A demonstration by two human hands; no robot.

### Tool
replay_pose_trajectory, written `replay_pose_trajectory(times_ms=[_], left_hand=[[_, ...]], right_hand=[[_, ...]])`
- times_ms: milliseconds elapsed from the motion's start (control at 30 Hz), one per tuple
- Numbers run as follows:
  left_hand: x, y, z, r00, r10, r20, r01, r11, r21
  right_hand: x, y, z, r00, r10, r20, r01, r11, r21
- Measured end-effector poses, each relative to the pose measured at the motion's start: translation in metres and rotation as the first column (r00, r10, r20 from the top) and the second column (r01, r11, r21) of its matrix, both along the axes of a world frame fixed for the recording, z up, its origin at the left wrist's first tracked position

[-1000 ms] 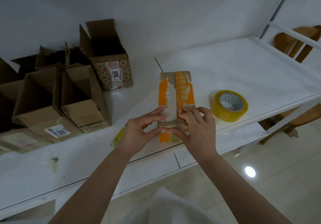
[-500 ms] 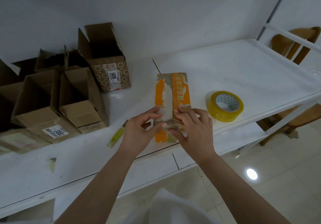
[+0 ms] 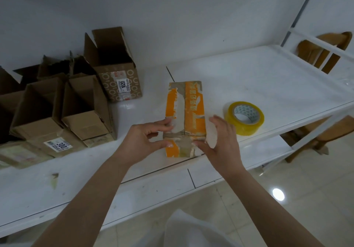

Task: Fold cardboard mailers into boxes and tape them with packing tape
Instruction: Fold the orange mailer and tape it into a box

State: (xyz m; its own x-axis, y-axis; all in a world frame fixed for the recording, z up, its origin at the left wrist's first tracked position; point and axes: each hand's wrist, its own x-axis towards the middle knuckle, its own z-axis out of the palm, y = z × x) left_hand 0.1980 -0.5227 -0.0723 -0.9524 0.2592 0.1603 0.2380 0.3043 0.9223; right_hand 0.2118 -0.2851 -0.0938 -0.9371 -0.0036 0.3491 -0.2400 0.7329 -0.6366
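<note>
An orange and brown cardboard box (image 3: 188,108) lies on the white table (image 3: 268,85), its two top flaps meeting in a centre seam. A strip of clear tape crosses the flaps near the box's near end. My left hand (image 3: 147,141) holds the box's left side, thumb and fingertips on the taped part. My right hand (image 3: 220,141) cups the right side of the box's near end, fingers spread along the edge. A roll of yellowish packing tape (image 3: 244,118) lies flat just right of the box.
Several open brown boxes (image 3: 84,110) stand crowded at the left, one with a 1020 label (image 3: 116,78) against the wall. A scrap (image 3: 54,180) lies near the front left edge. A wooden chair (image 3: 323,55) stands beyond the white rail at right.
My hands have parted: the right slid from the top of the flaps to the box's right side, the left to its left side. The view has shifted slightly.
</note>
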Motion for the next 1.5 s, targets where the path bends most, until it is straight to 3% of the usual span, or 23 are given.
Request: replay_pose_trajectory(times_ms=[67,100,200,333,467,567,667,767,900,1133,1233,1300,1400,1500], left_hand=[[0.003,0.006,0.006,0.999,0.045,-0.019,-0.046,0.997,-0.06],[0.005,0.01,0.008,0.996,0.083,-0.032,-0.085,0.992,-0.09],[0.008,0.024,0.006,0.978,0.172,-0.121,-0.193,0.961,-0.195],[0.011,0.034,-0.002,0.954,0.223,-0.201,-0.263,0.943,-0.202],[0.015,0.037,-0.004,0.942,0.246,-0.229,-0.29,0.94,-0.182],[0.015,0.036,-0.005,0.946,0.242,-0.216,-0.282,0.943,-0.179],[0.013,0.035,-0.004,0.954,0.236,-0.183,-0.269,0.945,-0.184],[0.011,0.036,-0.003,0.96,0.233,-0.153,-0.26,0.948,-0.186],[0.012,0.036,-0.002,0.965,0.226,-0.131,-0.247,0.951,-0.186],[0.01,0.035,0.002,0.972,0.197,-0.129,-0.223,0.946,-0.236],[0.01,0.034,0.005,0.974,0.175,-0.147,-0.211,0.934,-0.289],[0.009,0.035,0.006,0.975,0.169,-0.147,-0.205,0.938,-0.281],[0.011,0.037,0.005,0.969,0.183,-0.164,-0.225,0.928,-0.297],[0.01,0.037,0.004,0.966,0.19,-0.177,-0.236,0.928,-0.29]], right_hand=[[0.003,0.006,-0.001,0.994,-0.103,0.046,0.099,0.991,0.09],[0.005,0.008,-0.003,0.994,-0.112,-0.002,0.111,0.981,0.16],[0.007,0.011,-0.002,0.981,-0.022,-0.193,0.079,0.953,0.293],[0.003,0.01,-0.003,0.96,0.082,-0.269,0.025,0.927,0.374],[0.004,0.012,-0.004,0.954,0.096,-0.283,0.021,0.924,0.383],[0.006,0.02,-0.002,0.967,0.175,-0.186,-0.106,0.937,0.332],[0.006,0.033,-0.001,0.959,0.275,-0.069,-0.265,0.956,0.122],[-0.003,0.042,-0.005,0.975,0.222,0.015,-0.219,0.969,-0.113],[-0.009,0.031,-0.016,0.946,0.31,0.094,-0.303,0.949,-0.084],[-0.015,0.017,-0.017,0.956,0.272,-0.113,-0.253,0.954,0.16],[-0.012,0.011,-0.02,0.963,0.268,-0.036,-0.263,0.959,0.109],[-0.012,0.013,-0.018,0.97,0.241,-0.022,-0.234,0.958,0.168],[-0.015,0.016,-0.008,0.961,0.197,-0.194,-0.141,0.953,0.268],[-0.014,0.008,-0.007,0.95,0.172,-0.262,-0.101,0.959,0.265]])
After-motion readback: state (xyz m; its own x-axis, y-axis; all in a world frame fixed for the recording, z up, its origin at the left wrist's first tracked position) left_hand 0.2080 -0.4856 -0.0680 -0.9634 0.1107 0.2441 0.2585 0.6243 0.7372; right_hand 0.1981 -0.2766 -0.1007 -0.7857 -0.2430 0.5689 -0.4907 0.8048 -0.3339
